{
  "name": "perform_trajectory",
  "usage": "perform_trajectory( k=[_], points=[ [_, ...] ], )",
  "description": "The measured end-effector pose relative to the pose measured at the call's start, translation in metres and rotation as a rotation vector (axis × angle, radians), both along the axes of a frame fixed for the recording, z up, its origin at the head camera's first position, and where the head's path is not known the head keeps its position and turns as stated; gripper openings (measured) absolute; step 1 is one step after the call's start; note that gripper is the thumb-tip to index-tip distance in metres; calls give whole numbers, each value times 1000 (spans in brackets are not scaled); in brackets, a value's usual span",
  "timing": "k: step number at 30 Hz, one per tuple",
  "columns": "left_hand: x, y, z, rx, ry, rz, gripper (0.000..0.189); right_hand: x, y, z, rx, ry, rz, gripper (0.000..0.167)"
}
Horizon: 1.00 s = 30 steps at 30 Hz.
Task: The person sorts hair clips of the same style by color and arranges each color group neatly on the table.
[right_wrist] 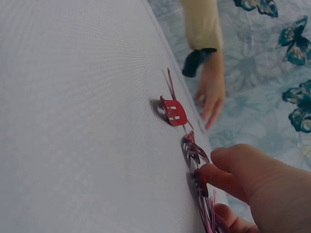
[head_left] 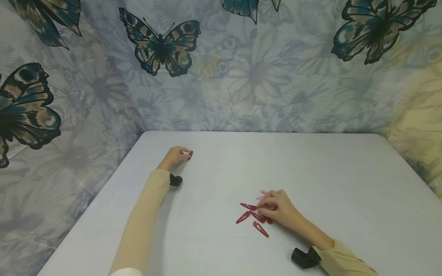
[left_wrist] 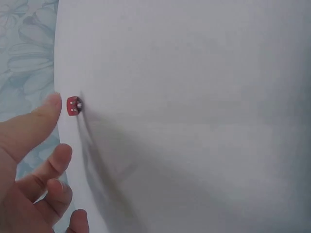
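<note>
Far out on the table's left side, my left hand (head_left: 175, 156) reaches around a small red hair clip (head_left: 190, 155). In the left wrist view that slotted clip (left_wrist: 74, 106) stands on the white surface, and a small gap separates it from the nearest fingertip (left_wrist: 55, 101); the other fingers hang loosely bent. My right hand (head_left: 279, 207) is low over a cluster of clips, thumb and forefinger pinching at a red hair clip (right_wrist: 200, 183). Around it lie several red snap clips (head_left: 260, 229) and a few pink clips (head_left: 264, 191), partly hidden by the hand.
The clips lie on a white table (head_left: 214, 180) with rounded far corners. Behind it hangs a butterfly-and-flower cloth backdrop (head_left: 207, 96). Black camera mounts (head_left: 306, 257) stick out from both wrists, close over the table.
</note>
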State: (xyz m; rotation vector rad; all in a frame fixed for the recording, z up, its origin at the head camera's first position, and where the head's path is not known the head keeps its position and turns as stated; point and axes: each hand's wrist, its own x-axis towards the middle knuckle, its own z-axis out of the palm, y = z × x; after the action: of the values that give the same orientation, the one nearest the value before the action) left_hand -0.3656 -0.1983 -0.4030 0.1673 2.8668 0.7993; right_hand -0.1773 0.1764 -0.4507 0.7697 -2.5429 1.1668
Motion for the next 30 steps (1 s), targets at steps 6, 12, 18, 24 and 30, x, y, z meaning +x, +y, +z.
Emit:
perform_trajectory(
  k=[6,12,18,24,30],
  points=[
    [-5,4,-11,26,-33,4,37,1,4,0,1,22,-6,13],
    [0,5,-14,-4,-41,42,35,1,1,-1,1,-21,2,11],
    [-47,-24,-62,9,6,-10,42,1,-1,-1,-10,10,9,12],
    [-103,-53,-123,-21,26,14,56,2,-1,-3,-20,36,24,13],
    [-87,-43,-99,41,-2,-12,45,0,-5,-3,-12,72,-15,13]
  ],
)
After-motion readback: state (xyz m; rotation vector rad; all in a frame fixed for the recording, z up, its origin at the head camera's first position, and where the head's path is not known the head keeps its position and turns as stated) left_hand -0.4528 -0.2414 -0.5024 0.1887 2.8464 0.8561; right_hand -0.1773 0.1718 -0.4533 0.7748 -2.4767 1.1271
